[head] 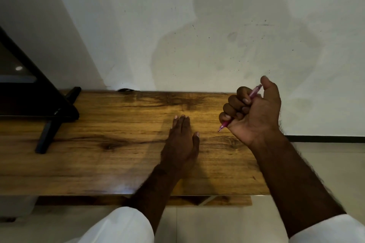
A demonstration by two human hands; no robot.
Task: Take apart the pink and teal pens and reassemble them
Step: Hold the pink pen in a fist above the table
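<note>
Pink pen (252,93) held up over the tabletop (110,144), tip down-left, in right hand (254,110) w/ fingers curled round it, thumb at top end. Left hand (182,140) flat on wood, fingers straight & together. Black stand (49,108) far left.

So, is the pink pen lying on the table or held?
Held. The right hand grips the pink pen in a fist; its tip sticks out below.
</note>
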